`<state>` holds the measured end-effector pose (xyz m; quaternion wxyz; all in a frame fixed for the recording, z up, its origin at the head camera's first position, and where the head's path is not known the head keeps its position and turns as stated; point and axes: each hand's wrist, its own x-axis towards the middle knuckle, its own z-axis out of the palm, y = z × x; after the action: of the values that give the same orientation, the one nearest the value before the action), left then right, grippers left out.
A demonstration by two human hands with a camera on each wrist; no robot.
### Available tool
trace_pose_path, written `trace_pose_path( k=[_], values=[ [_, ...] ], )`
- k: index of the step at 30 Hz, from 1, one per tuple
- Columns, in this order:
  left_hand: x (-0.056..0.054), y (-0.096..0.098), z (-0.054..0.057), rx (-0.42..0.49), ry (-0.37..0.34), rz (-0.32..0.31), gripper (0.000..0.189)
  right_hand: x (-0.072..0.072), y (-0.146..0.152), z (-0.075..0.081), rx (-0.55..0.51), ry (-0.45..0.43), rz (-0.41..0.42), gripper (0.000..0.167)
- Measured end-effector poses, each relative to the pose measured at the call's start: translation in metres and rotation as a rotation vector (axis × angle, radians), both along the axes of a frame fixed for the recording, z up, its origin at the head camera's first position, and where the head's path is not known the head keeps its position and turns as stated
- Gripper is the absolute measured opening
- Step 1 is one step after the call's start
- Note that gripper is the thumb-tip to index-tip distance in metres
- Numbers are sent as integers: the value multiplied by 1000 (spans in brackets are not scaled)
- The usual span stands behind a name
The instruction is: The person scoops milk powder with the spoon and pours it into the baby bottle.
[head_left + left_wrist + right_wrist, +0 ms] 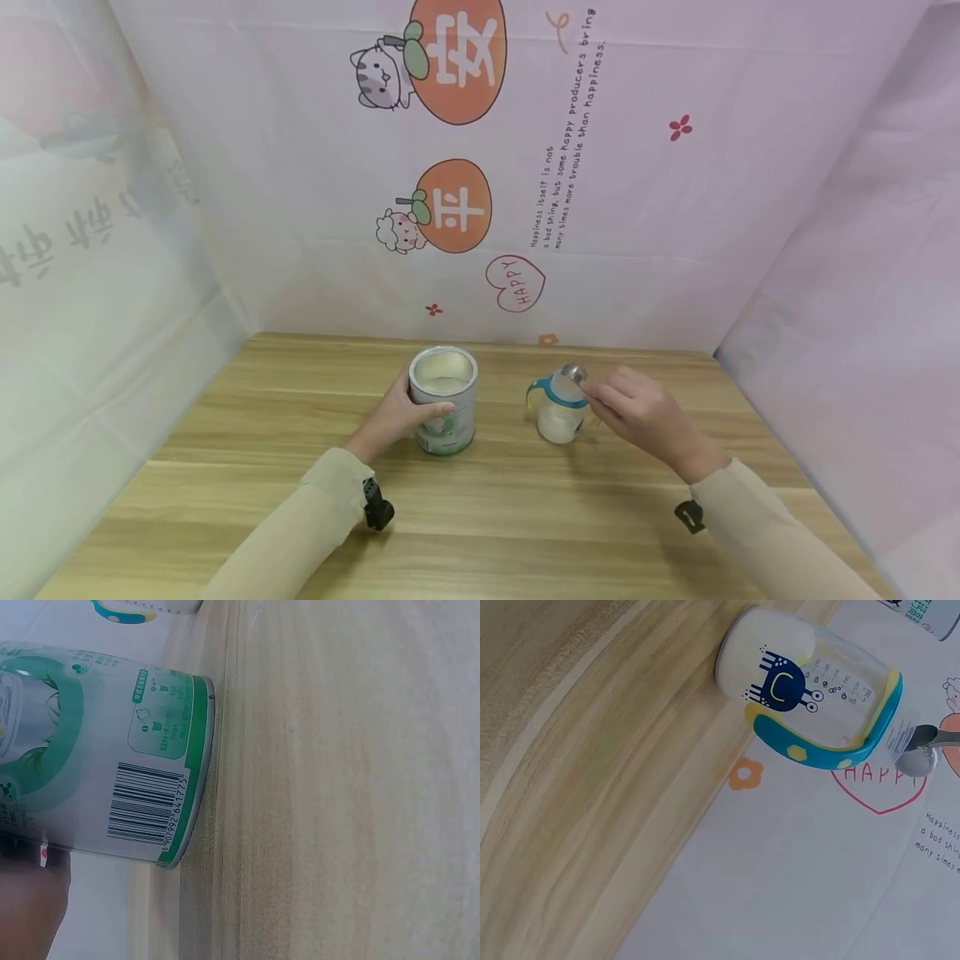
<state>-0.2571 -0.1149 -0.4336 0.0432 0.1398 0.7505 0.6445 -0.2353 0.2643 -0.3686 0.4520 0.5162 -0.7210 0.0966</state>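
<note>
On the left of the table, my left hand (401,414) grips an opened can (444,431) round its side, thumb across the front. Pale powder shows inside, below the rim. The left wrist view shows the can's green and white label with a barcode (146,804), its base on the wood. To the right stands a clear baby bottle (840,679) with blue and yellow handles (810,752), its top uncapped and whitish contents at the bottom. My right hand (637,410) pinches the handle of a metal spoon (574,372), whose bowl is right at the bottle's mouth.
The wood-grain table (480,525) runs back to a printed white cloth (637,250). More cloth hangs on both sides. A stretch of table lies between can and bottle. Black straps (377,506) circle both wrists.
</note>
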Motion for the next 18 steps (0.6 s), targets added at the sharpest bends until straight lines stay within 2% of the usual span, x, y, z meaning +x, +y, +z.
trace_pose_path(
  k=[10,14,18],
  values=[
    [2,-1,1,-7,-1,-2,94,0,-1,0,-8,-11,-11,30],
    [2,-1,2,-7,5,-6,94,0,-2,-1,-69,-38,-36,34],
    [2,-1,2,-7,-4,-1,94,-1,0,-2,-146,-102,-77,34]
  ],
)
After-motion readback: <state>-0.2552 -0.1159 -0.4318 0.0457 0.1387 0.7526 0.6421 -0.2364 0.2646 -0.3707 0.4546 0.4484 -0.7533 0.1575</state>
